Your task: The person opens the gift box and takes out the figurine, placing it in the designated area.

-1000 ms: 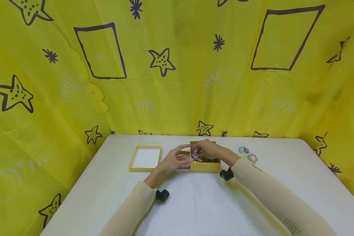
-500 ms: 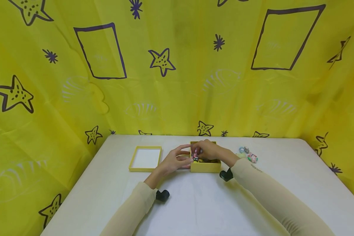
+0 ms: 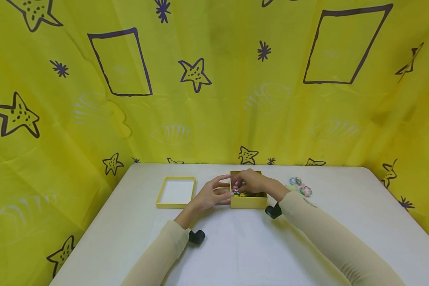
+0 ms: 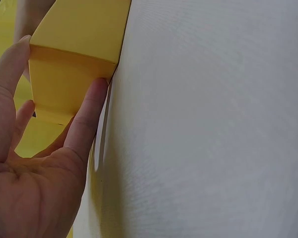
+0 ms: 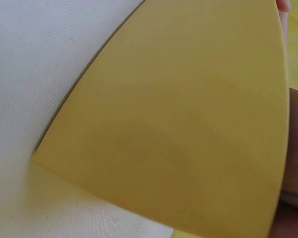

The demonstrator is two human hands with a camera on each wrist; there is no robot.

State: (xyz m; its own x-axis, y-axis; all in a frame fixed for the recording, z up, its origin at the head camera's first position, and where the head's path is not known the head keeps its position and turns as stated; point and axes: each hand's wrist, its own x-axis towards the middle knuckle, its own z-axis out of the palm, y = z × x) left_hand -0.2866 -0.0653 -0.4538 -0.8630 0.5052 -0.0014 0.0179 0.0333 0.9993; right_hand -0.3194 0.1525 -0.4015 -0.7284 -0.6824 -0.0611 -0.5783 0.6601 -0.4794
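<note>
A yellow open-topped box [image 3: 248,203] sits on the white table. My left hand [image 3: 210,194] rests against its left wall, fingers and thumb spread and mostly straight; the left wrist view shows fingertips touching the wall's edges. Over the box, my right hand [image 3: 249,181] reaches in with curled fingers and pinches a small pink, white and black figurine [image 3: 236,190] near the left inner wall. Beneath that hand lie small yellow and dark pieces [image 3: 244,194], mostly hidden. In the right wrist view the box wall [image 5: 179,119] covers nearly everything, including most of the hand.
Left of the box lies its shallow lid [image 3: 176,192], yellow-rimmed with a white inside. Several small colourful trinkets [image 3: 305,190] lie in a group on the table [image 3: 221,246] to the right. A yellow patterned curtain [image 3: 214,119] hangs behind the table.
The figurine shifts and turns slightly at my right fingertips inside the box. My left hand, the box and the lid keep their places.
</note>
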